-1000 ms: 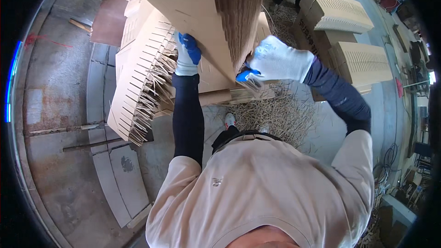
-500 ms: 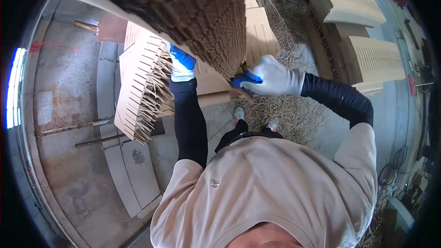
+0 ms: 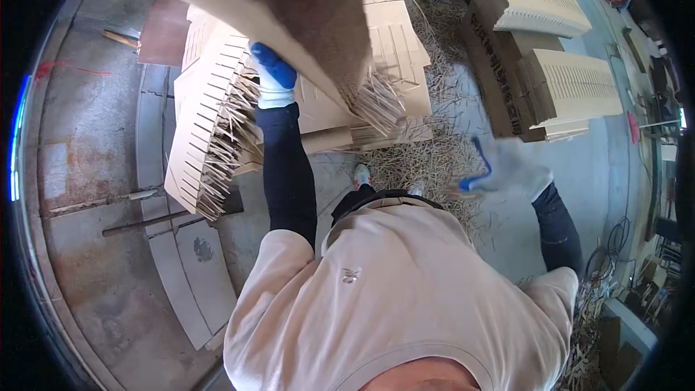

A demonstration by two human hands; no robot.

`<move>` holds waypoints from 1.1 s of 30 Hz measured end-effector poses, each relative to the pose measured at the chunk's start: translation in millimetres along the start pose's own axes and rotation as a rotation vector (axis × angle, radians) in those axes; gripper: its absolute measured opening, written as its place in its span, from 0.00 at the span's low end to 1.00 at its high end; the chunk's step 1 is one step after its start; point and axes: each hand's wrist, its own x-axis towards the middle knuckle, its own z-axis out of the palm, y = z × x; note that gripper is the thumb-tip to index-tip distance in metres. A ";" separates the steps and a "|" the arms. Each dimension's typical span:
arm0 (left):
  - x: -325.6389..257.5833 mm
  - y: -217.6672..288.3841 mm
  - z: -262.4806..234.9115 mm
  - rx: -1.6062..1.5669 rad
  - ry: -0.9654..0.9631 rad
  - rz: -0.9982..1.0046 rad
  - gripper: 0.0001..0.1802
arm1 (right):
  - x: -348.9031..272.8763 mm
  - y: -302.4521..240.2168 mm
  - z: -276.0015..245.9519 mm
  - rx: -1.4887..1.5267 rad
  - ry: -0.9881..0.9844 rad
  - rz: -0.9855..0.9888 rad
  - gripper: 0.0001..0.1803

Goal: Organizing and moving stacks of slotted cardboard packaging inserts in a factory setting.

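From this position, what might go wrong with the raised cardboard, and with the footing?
The raised cardboard stack might tip or slide: only the left hand appears to touch it, while the right hand is apart.
Loose cardboard strips on the floor near the shoes might cause a slip.

Dark printing (image 3: 494,72) on a cardboard box (image 3: 501,94), a small emblem (image 3: 350,276) on my shirt (image 3: 420,297).
Upper right of the frame, the characters run in a slanting row down the box's brown side, too small for me to read; lower middle, the emblem sits on my chest, its design unclear.
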 end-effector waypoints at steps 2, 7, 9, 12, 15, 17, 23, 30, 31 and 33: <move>-0.1 2.4 5.4 0.153 -0.083 0.053 0.36 | 16.2 -17.0 -14.3 0.029 0.318 -0.055 0.59; 2.8 13.5 22.4 0.181 -0.088 -0.062 0.36 | 84.9 -83.0 -19.7 -0.096 0.653 -0.216 0.64; 3.3 6.7 17.1 0.184 -0.103 -0.028 0.38 | 102.7 -100.1 -27.3 -0.151 0.553 -0.153 0.55; 1.6 2.3 8.4 0.155 -0.107 -0.043 0.40 | 117.2 -110.6 -44.0 -0.314 0.421 -0.127 0.45; -3.7 6.8 18.2 0.130 -0.102 -0.084 0.42 | 125.5 -107.6 -52.1 -0.414 0.333 -0.174 0.43; -3.7 15.4 26.7 0.184 -0.129 -0.058 0.42 | 125.8 -110.9 -68.2 -0.407 0.145 -0.181 0.42; -7.0 19.4 28.5 0.058 -0.034 -0.091 0.39 | 139.7 -113.1 -70.8 -0.329 0.179 -0.226 0.38; -4.0 19.0 23.2 -0.084 -0.060 -0.032 0.42 | 177.5 -73.6 -57.3 -0.278 0.271 -0.808 0.14; -6.6 23.2 22.9 -0.049 -0.050 -0.038 0.42 | 183.3 -69.1 -56.8 -0.247 0.262 -0.860 0.12; -14.2 36.7 22.4 0.010 -0.026 -0.034 0.43 | 190.2 -65.9 -52.1 -0.177 0.343 -0.956 0.10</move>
